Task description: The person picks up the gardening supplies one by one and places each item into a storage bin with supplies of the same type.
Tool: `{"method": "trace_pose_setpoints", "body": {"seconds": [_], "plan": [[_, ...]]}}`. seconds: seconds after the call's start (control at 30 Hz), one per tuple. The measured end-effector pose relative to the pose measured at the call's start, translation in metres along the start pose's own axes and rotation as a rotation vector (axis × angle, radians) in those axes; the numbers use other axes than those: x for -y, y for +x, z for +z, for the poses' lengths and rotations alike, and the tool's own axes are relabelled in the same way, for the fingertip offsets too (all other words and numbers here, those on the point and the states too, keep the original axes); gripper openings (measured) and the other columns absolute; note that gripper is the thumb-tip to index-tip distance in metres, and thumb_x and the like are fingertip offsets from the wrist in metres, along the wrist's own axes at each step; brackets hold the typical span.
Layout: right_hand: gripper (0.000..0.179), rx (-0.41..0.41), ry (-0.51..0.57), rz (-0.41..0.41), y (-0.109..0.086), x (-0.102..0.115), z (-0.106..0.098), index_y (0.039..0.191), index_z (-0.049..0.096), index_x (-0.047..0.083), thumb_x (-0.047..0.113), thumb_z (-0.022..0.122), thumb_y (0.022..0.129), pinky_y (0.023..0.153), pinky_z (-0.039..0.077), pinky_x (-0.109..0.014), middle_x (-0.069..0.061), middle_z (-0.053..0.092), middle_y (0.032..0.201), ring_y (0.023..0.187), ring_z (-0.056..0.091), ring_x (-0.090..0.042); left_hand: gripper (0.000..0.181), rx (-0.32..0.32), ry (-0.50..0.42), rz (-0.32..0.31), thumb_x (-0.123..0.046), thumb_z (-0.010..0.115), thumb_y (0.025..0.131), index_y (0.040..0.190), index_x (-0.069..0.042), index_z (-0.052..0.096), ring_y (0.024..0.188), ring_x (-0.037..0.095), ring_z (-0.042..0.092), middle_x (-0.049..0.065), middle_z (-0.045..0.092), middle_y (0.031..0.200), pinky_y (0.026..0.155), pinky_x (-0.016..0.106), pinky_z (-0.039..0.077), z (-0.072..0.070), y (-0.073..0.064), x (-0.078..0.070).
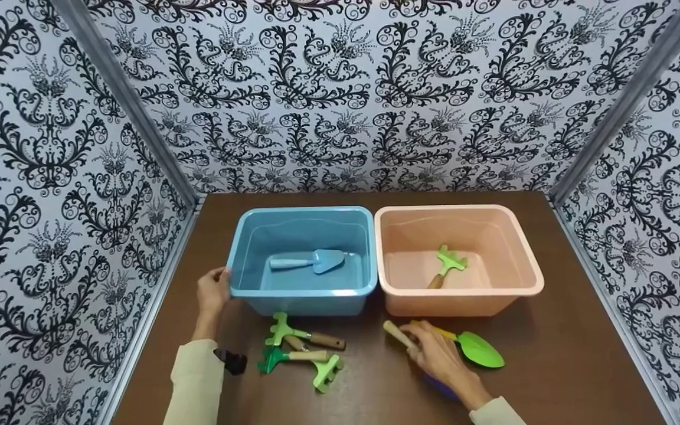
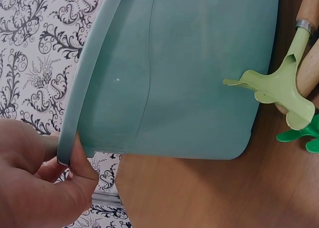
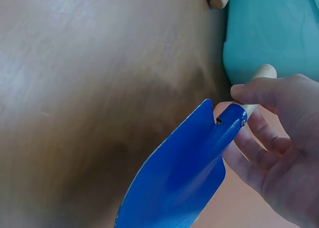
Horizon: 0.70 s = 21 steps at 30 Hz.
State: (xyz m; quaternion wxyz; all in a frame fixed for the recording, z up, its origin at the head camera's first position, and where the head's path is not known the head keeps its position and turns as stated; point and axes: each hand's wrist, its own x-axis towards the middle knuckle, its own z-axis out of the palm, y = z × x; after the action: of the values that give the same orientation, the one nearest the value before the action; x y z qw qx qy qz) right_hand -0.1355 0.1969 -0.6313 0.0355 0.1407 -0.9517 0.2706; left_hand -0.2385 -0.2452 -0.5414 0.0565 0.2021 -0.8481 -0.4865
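Observation:
My left hand (image 1: 213,290) pinches the rim of the blue tub (image 1: 304,302) at its near left corner; the left wrist view shows thumb and fingers on either side of the rim. My right hand (image 1: 436,356) holds a blue hand trowel (image 3: 182,171) by its pale wooden handle (image 1: 398,334), in front of the peach tub (image 1: 452,304). In the head view most of the blue blade hides under that hand. Close beside it lies a green trowel (image 1: 480,350) with a yellow handle. Inside the blue tub is a light blue trowel (image 1: 327,260).
A green hand rake (image 1: 451,260) lies in the peach tub. In front of the blue tub several small rakes are heaped, among them a light green one (image 1: 281,330) and a dark green one (image 1: 273,358). Patterned walls (image 1: 328,77) enclose the brown table (image 1: 375,401).

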Motion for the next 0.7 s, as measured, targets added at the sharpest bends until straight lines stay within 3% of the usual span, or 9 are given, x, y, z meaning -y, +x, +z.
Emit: {"method": "trace_pose_setpoints", "body": {"seconds": [0.2,0.7], "plan": [[0.044,-0.039,0.027,-0.029,0.002,0.006,-0.004,0.118,0.07,0.016,0.004,0.08,0.078,0.058,0.046,-0.024,-0.002,0.063,0.091,0.077,0.062,-0.012,0.041,-0.016,-0.001,0.013,-0.016,0.044,0.107,0.131,0.015,0.054,0.116,0.046,0.057,0.037,0.058,0.127,0.101,0.053,0.045,0.0,0.001,0.001],[0.042,-0.078,0.045,-0.093,0.01,0.031,-0.023,0.113,0.072,0.022,0.005,0.082,0.077,0.058,0.047,-0.024,0.002,0.06,0.085,0.071,0.06,-0.01,0.041,-0.013,-0.023,-0.001,-0.016,0.044,0.106,0.131,0.015,0.055,0.115,0.044,0.057,0.037,0.058,0.126,0.101,0.051,0.045,0.0,0.001,0.0]]}}
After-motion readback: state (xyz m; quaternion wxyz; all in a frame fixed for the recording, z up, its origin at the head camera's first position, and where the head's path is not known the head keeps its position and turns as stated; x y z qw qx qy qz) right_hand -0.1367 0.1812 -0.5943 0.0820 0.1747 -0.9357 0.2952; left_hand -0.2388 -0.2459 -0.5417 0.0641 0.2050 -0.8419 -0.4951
